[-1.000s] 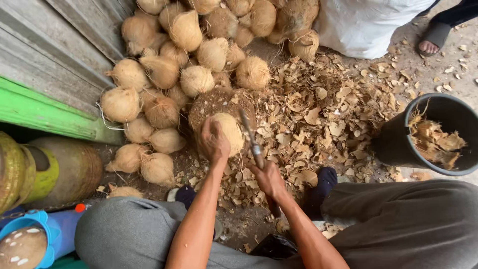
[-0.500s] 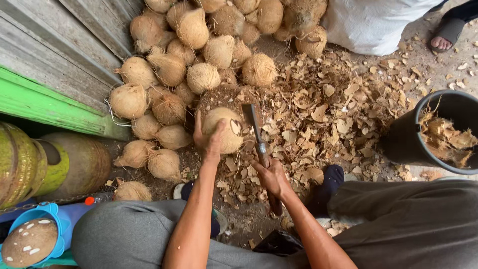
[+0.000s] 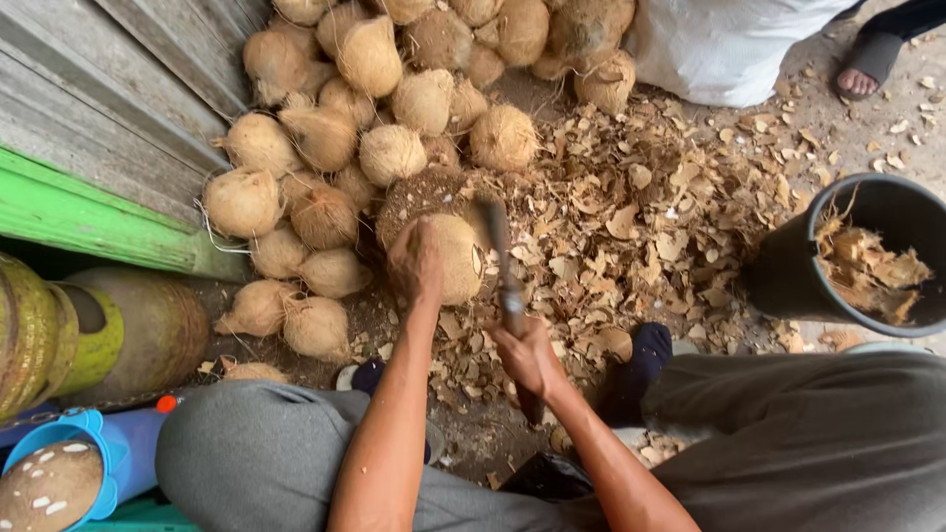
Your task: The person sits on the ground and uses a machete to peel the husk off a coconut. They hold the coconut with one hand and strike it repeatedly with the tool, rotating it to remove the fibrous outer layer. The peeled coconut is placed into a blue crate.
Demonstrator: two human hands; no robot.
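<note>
One bucket point(image 3: 788, 281), two hands.

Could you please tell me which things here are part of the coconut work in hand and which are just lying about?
In use: coconut held by left hand; knife in right hand; wooden block beneath.

Lying about: husked coconut pile; husk chips; black bucket; white sack; blue tub.

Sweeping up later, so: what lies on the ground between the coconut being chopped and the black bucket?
In the head view, a spread of dry brown husk chips covers the ground between the coconut and the black bucket.
</note>
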